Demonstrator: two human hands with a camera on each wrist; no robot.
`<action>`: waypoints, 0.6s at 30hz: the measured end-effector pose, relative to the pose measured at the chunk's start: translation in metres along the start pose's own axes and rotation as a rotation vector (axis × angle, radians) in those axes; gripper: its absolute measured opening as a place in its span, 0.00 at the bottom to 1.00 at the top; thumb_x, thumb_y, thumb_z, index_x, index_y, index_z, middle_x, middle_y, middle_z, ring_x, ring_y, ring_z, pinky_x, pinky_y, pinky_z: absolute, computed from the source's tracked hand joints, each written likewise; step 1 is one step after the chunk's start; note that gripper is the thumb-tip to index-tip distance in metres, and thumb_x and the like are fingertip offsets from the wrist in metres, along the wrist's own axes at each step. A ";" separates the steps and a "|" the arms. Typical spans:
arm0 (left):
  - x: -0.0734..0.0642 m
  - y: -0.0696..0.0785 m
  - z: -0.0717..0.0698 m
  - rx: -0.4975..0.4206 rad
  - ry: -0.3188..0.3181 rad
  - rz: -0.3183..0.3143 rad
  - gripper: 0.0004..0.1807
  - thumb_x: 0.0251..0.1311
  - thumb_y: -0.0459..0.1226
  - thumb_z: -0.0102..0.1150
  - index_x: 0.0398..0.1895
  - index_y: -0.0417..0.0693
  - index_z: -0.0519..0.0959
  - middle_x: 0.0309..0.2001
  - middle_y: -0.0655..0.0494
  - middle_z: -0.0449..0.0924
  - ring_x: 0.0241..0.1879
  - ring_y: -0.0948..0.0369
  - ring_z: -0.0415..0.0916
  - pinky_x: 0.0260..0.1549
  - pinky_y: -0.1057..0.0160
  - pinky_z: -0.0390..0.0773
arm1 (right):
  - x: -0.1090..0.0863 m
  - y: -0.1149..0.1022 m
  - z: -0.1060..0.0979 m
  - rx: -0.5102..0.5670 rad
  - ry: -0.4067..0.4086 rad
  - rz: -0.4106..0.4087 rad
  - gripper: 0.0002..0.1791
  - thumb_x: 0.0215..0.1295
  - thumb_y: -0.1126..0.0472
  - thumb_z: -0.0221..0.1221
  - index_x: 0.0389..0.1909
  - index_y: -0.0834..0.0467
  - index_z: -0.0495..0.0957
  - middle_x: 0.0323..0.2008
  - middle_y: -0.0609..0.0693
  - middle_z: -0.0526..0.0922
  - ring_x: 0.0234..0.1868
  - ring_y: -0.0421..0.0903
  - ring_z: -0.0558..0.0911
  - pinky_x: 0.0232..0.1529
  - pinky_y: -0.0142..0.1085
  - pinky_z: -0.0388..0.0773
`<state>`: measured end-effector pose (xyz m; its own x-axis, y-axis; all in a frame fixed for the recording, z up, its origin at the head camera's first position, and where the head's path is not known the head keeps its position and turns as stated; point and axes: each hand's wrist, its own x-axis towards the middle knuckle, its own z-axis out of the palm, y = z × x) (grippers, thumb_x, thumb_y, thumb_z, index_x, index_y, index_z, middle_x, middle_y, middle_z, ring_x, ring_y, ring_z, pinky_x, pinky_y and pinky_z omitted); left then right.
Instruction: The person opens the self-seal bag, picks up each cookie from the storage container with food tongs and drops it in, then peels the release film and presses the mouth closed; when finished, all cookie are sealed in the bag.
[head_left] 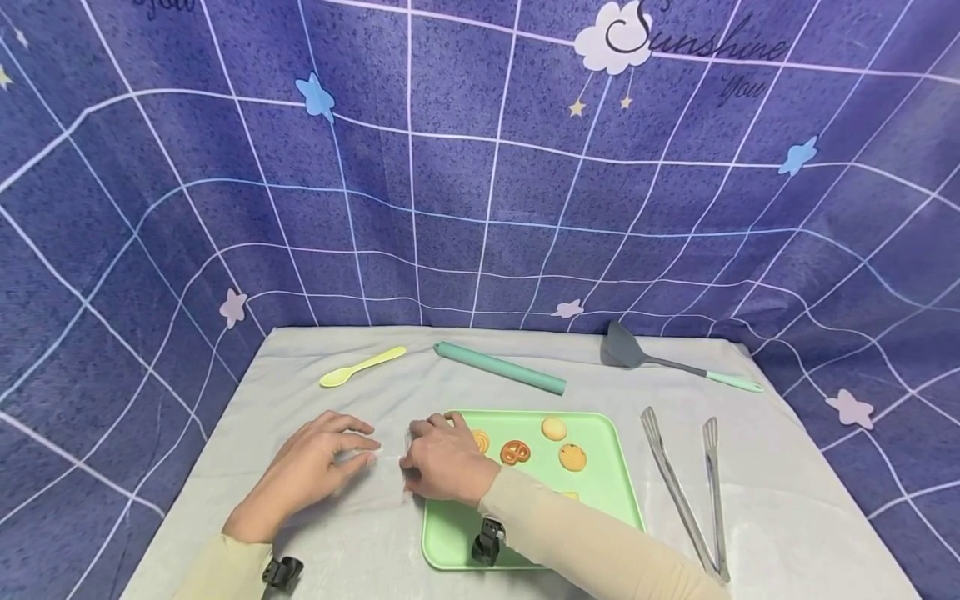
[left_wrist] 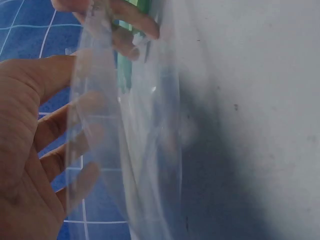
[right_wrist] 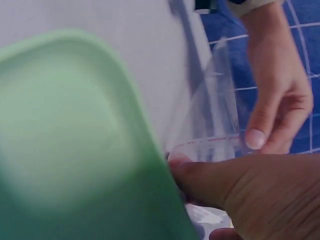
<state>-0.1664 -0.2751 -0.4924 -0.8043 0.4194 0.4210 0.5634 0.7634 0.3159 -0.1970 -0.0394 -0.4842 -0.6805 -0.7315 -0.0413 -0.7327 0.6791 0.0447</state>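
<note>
Head view: a clear plastic bag (left_wrist: 150, 120) stands between the hands, just left of the tray. Its film is thin, glossy and doubled, with a fine red printed line across it. Right hand (head_left: 446, 458) pinches the film beside the tray's left rim. Left hand (head_left: 318, 462) has its fingers apart and gently bent, close against the film; whether it grips any cannot be told. Tray (head_left: 450, 537): pale green, smooth, rectangular, corners rounded, rim raised. On it lie a glossy brown pretzel-shaped cookie (head_left: 515, 452), a smooth pale round cookie (head_left: 554, 429) and a speckled round cookie (head_left: 572, 457). Far side: yellow spoon (head_left: 360, 367), green cylindrical rod (head_left: 502, 369), dark spatula (head_left: 621, 348). Right: shiny metal tongs (head_left: 678, 489), arms spread, on wrinkled pale cloth (head_left: 795, 508).
</note>
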 end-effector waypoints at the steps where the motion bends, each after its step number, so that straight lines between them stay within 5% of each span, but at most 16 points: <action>1: 0.000 0.000 0.000 -0.001 0.000 0.000 0.10 0.54 0.41 0.77 0.40 0.60 0.91 0.49 0.64 0.83 0.51 0.60 0.76 0.46 0.49 0.77 | -0.001 0.001 -0.002 0.018 0.006 0.002 0.14 0.61 0.33 0.66 0.45 0.29 0.88 0.61 0.43 0.78 0.59 0.46 0.74 0.61 0.50 0.66; 5: 0.000 -0.001 0.004 -0.009 0.003 0.001 0.09 0.54 0.42 0.77 0.40 0.61 0.91 0.49 0.65 0.83 0.50 0.61 0.76 0.45 0.51 0.78 | -0.015 0.013 -0.012 0.145 0.050 0.041 0.19 0.65 0.35 0.63 0.51 0.35 0.87 0.66 0.47 0.76 0.65 0.49 0.73 0.63 0.51 0.65; 9: 0.000 -0.001 0.008 -0.015 0.011 0.001 0.09 0.55 0.42 0.77 0.40 0.62 0.90 0.49 0.66 0.83 0.50 0.62 0.76 0.46 0.51 0.78 | -0.045 0.042 -0.021 0.335 0.178 0.067 0.22 0.69 0.40 0.62 0.57 0.45 0.85 0.62 0.48 0.80 0.67 0.50 0.73 0.63 0.51 0.69; 13: -0.001 -0.002 0.006 -0.020 0.012 -0.001 0.11 0.55 0.40 0.77 0.41 0.60 0.90 0.49 0.65 0.83 0.51 0.62 0.76 0.47 0.52 0.77 | -0.092 0.081 -0.024 0.523 0.327 0.137 0.26 0.70 0.41 0.62 0.60 0.53 0.82 0.61 0.52 0.81 0.60 0.50 0.79 0.60 0.49 0.74; 18: -0.006 -0.002 0.002 -0.028 0.023 0.011 0.12 0.53 0.39 0.78 0.41 0.58 0.90 0.49 0.65 0.83 0.50 0.62 0.77 0.48 0.56 0.76 | -0.165 0.132 -0.015 0.639 0.445 0.365 0.29 0.67 0.47 0.67 0.64 0.57 0.78 0.62 0.54 0.79 0.58 0.56 0.80 0.56 0.54 0.77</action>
<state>-0.1633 -0.2785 -0.4976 -0.7938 0.4157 0.4440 0.5774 0.7445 0.3352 -0.1817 0.1703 -0.4570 -0.9069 -0.3253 0.2677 -0.4212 0.6826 -0.5972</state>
